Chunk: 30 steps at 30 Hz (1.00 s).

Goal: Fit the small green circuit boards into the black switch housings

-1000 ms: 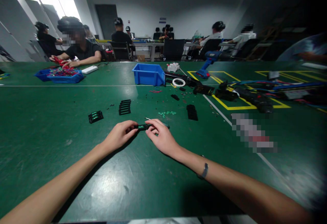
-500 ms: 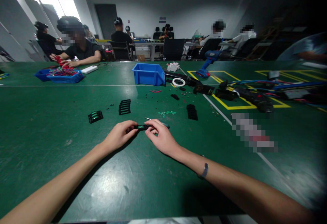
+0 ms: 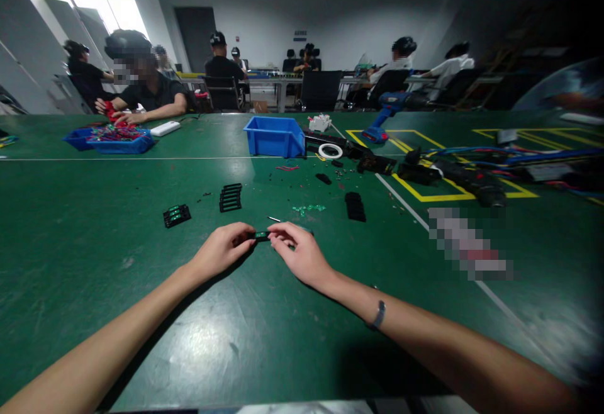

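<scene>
Between my hands is a small black plastic frame with a green circuit board point(image 3: 261, 236) in it. My left hand point(image 3: 228, 242) pinches its left end. The thumb and fingers of my right hand point(image 3: 298, 247) close on the right end. Just behind my right hand lies a screwdriver point(image 3: 274, 219), its handle mostly hidden by the fingers. Beyond my hands are a row of black frames point(image 3: 230, 197), a group of black frames with green boards point(image 3: 177, 215), loose small green boards point(image 3: 309, 210) and a stack of black parts point(image 3: 355, 207).
A blue bin point(image 3: 274, 138) stands farther back, near a white ring point(image 3: 329, 151) and a blue cordless drill point(image 3: 385, 118). Black parts and cables point(image 3: 472, 175) stretch to the right. Across the table a co-worker point(image 3: 146, 83) handles red things over blue trays point(image 3: 123, 142).
My right fingers have shifted slightly around the frame's right end, and they cover more of the screwdriver's handle. My left hand keeps its hold.
</scene>
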Motion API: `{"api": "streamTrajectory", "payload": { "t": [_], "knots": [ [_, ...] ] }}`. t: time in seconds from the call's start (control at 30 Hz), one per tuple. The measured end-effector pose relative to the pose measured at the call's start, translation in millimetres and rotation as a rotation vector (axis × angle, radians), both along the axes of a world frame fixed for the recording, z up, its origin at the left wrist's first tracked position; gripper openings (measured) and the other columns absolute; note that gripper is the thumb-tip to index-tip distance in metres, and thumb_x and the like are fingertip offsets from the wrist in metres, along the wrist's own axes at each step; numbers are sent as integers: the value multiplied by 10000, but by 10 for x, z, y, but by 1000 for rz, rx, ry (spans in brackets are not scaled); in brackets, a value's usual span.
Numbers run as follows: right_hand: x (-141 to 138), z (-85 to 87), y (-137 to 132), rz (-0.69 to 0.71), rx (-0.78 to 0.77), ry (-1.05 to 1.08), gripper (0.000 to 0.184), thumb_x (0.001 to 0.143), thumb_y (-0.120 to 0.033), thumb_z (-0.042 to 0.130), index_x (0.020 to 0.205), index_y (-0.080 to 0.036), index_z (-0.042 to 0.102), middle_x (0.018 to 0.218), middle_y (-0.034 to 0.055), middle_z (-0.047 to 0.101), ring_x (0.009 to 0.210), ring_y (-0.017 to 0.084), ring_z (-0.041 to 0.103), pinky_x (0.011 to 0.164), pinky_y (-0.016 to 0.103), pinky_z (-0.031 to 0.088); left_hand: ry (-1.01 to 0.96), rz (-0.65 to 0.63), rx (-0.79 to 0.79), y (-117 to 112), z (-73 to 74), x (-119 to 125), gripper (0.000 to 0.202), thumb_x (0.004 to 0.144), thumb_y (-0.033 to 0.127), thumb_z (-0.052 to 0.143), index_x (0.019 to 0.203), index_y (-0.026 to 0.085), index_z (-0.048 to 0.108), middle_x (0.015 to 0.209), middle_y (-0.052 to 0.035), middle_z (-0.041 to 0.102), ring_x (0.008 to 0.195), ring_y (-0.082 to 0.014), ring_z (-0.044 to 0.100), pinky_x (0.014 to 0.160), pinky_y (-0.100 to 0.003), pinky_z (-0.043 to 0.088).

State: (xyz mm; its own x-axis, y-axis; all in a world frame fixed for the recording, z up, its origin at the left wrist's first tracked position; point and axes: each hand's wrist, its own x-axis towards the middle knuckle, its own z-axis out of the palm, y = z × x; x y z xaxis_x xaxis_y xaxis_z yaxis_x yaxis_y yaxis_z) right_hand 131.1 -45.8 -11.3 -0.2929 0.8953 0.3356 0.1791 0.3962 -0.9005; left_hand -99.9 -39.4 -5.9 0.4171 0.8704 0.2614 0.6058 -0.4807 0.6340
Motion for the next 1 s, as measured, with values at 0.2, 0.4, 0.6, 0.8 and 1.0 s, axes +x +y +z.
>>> {"api": "streamTrajectory", "payload": {
  "t": [0.2,0.4,0.6,0.8,1.0],
  "knots": [
    [6,-30,11,2,0,-27,174,952,-261,624,1088,-200,715,1014,68,734,877,177,698,783,304,570,5,-2,0,4,4,-8,245,960,342,613,1118,175,698,852,-26,687,715,-152,593,649,-246,438],
    [8,-23,7,5,1,-35,166,953,-262,624,1073,-198,718,999,67,735,873,178,700,772,302,569,12,-3,4,1,11,-5,249,945,334,631,1125,178,704,851,-26,684,711,-153,588,638,-242,433],
    [18,2,-3,5,-3,-32,160,951,-256,621,1070,-204,714,995,60,741,869,179,704,779,308,573,-5,9,28,-23,48,18,290,973,401,594,1133,185,702,873,-37,707,719,-161,622,649,-250,461],
    [5,19,-1,-49,60,16,181,940,-200,612,1102,-199,692,1020,66,711,878,171,686,822,317,566,-65,118,108,-49,92,3,268,1021,365,500,1082,173,676,965,-66,725,838,-187,653,770,-286,482],
    [5,-39,26,-104,71,19,295,921,-148,590,1203,-213,647,1046,64,687,910,169,670,843,324,564,-92,123,97,-72,115,-23,256,1024,360,480,1083,181,653,880,-36,737,764,-168,671,709,-257,485]
  ]
}}
